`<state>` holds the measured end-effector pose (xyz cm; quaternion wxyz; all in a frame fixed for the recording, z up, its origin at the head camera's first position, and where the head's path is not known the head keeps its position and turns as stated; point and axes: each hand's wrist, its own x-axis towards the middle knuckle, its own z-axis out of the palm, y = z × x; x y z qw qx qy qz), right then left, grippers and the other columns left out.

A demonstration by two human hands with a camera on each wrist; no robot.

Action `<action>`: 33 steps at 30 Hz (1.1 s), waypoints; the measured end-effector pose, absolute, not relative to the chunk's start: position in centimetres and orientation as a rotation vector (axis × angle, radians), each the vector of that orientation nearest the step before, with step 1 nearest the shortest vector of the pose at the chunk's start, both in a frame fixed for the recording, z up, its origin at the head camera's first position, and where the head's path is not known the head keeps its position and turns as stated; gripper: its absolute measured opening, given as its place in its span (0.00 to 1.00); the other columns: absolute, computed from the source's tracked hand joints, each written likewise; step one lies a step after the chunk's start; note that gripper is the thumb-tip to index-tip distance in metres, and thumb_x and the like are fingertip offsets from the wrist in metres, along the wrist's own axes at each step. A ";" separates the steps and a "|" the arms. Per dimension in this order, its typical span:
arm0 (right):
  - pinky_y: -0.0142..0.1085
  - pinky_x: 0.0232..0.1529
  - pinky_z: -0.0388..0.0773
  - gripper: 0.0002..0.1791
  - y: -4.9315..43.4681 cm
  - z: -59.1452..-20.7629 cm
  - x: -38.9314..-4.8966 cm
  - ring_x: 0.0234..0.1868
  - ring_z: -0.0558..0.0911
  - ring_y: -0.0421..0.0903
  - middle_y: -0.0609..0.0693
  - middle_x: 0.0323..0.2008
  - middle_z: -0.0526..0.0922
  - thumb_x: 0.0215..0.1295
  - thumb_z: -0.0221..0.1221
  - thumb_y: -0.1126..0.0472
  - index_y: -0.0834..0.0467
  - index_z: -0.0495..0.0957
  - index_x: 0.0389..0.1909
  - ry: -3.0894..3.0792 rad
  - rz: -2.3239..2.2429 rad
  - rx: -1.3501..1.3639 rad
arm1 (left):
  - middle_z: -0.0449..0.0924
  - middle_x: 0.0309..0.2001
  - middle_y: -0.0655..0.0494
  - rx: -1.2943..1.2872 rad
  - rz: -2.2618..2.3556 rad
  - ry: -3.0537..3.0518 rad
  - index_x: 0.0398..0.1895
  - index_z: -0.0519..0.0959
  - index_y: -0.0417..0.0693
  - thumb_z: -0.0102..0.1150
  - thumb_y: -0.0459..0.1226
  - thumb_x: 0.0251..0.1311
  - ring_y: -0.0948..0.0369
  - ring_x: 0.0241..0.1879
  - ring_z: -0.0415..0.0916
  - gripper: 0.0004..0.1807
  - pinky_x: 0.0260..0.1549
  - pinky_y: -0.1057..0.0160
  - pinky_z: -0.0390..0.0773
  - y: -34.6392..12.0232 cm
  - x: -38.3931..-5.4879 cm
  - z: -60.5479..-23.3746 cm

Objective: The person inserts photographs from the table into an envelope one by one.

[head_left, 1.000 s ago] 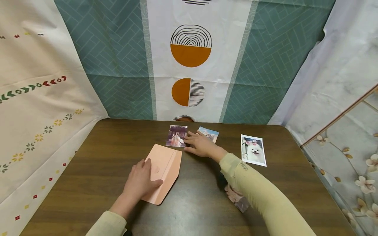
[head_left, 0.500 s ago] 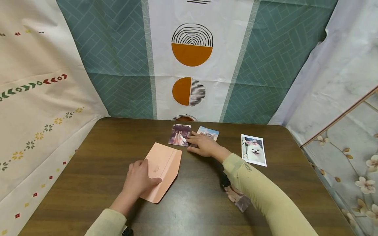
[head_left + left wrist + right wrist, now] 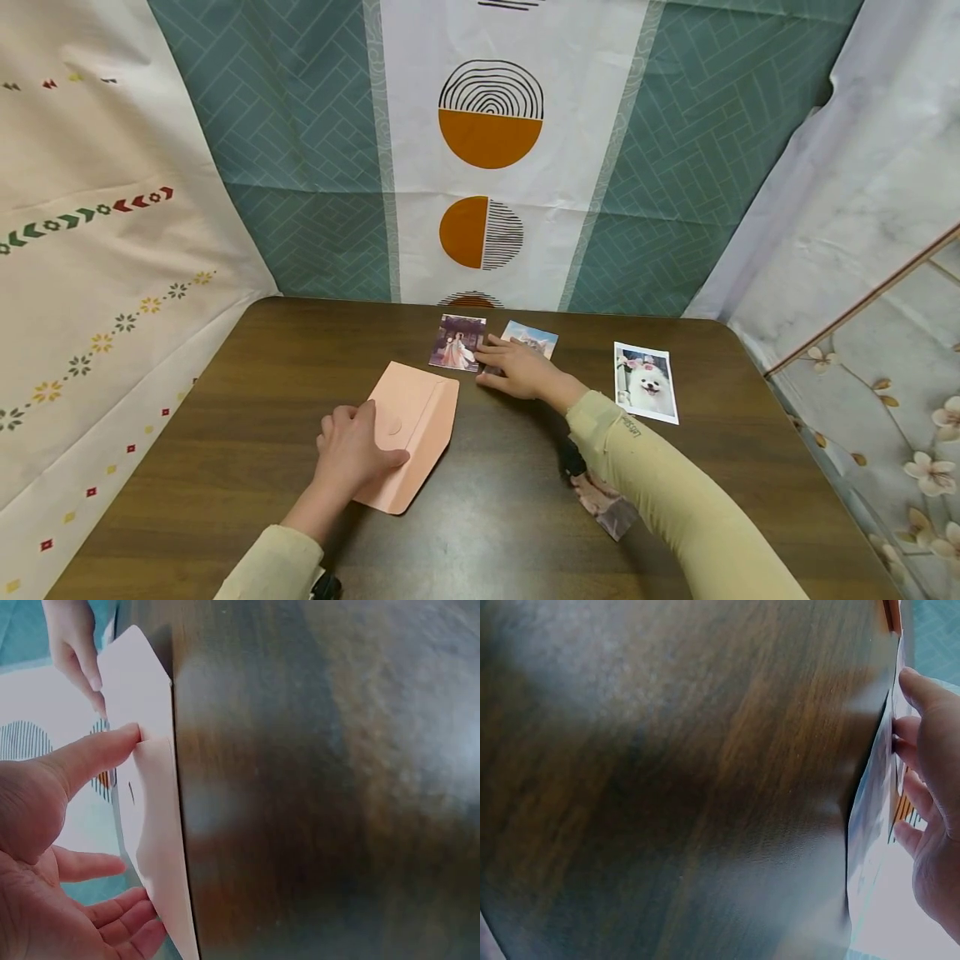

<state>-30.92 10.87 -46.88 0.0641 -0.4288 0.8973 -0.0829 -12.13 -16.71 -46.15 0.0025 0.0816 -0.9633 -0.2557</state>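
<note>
Purple photo [image 3: 456,342] slid slightly toward 3 o'clock, now at 12 on brown table [image 3: 510,517]. Right hand [image 3: 519,371] wide, fingertips at its edge; left hand [image 3: 352,447] wide, thumb on pink envelope [image 3: 420,421], 9 o'clock.

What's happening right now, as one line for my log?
left hand: touching pink envelope | right hand: partly covering blue picture, at edge of purple picture | dog picture: lying apart

Blue-topped photo [image 3: 534,335] partly under right hand [image 3: 517,369] | nearest photo [image 3: 603,505] partly behind right sleeve [image 3: 675,492] | sleeve lettering [image 3: 631,427] too small for me
</note>
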 end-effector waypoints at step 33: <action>0.59 0.81 0.53 0.34 10.8 -46.8 -30.7 0.83 0.61 0.56 0.54 0.78 0.70 0.82 0.53 0.42 0.56 0.70 0.79 2.727 -0.235 -1.286 | 0.63 0.60 0.23 0.430 -0.944 -3.027 0.71 0.70 0.36 0.88 0.43 0.43 0.29 0.62 0.56 0.52 0.57 0.29 0.60 -16.9 -13.0 -45.8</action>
